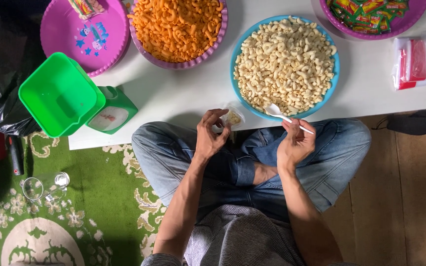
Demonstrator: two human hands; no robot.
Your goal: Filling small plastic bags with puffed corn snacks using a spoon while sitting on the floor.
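Note:
My left hand (pixel 210 133) holds a small clear plastic bag (pixel 232 117) with a few pale macaroni pieces in it, just off the table's near edge. A white plastic spoon (pixel 284 116) is pinched in my right hand (pixel 295 142), its bowl resting at the near rim of the blue bowl (pixel 237 44). That bowl is heaped with pale macaroni snacks (pixel 286 61). I sit cross-legged in blue jeans below the low white table (pixel 183 96).
A purple bowl of orange macaroni (pixel 176 27) stands at the back, a purple plate (pixel 82 34) to its left. A purple bowl of packets (pixel 373 15) is back right, plastic bags (pixel 420 61) at right. A green scale (pixel 70 96) overhangs the table's left end.

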